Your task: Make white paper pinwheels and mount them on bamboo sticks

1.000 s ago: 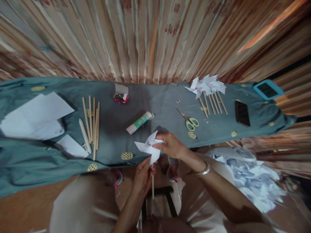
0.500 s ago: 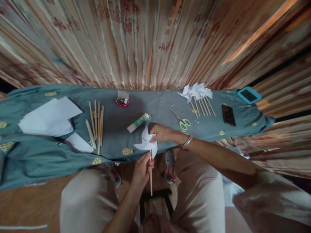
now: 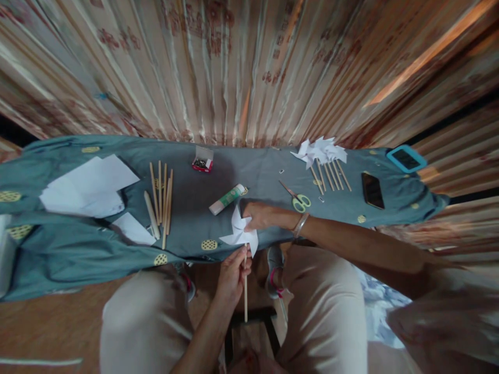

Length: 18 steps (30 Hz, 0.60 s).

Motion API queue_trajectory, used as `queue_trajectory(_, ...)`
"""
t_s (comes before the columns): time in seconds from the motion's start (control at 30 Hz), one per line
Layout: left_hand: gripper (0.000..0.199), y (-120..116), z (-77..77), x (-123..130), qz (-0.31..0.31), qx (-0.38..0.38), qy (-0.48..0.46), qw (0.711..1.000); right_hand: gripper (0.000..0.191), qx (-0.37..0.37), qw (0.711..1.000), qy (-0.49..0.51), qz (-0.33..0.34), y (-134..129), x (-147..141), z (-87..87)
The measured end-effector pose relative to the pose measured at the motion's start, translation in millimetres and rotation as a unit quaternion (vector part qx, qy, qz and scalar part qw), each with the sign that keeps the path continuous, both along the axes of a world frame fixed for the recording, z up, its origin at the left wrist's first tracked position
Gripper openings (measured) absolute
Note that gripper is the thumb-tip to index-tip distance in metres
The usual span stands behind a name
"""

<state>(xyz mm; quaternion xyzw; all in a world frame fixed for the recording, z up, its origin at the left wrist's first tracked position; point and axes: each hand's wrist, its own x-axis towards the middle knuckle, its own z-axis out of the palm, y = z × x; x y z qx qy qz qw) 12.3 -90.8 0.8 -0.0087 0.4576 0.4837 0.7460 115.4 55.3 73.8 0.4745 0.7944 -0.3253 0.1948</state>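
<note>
My left hand (image 3: 234,275) has fingers closed round the stick (image 3: 246,298), just below the pinwheel (image 3: 238,231); my right hand (image 3: 260,215) is curled against the blades' right side, touching, fingertips hidden, can't tell if pinching. Pinwheel's at the stick's top, by the table's (image 3: 268,179) near edge, nearer me than the glue (image 3: 226,199), with scissors (image 3: 301,202) off right.

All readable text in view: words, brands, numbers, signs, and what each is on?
No text legible.
Glue stick: label print too small and blurred.
Red box: any print too small to read.
Curtain: reddish marks, can't tell if lettering.
Phone, blue-framed device: nothing readable on their dark screens.
Pinwheel: no print visible.
</note>
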Motion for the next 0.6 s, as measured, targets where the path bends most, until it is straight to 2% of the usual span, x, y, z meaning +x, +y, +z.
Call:
queue_trajectory(0.2,0.058,-0.1,-1.1,-1.0,-0.011,-0.001,0.0,1.0,0.028,-0.005,0.999,-0.038,0.007,-0.2,-4.7,5.6)
queue_trajectory(0.6,0.061,1.6,2.5,-0.8,-0.007,-0.016,0.017,1.0,0.023,-0.006,0.999,-0.04,0.001,0.0,-6.4,3.7)
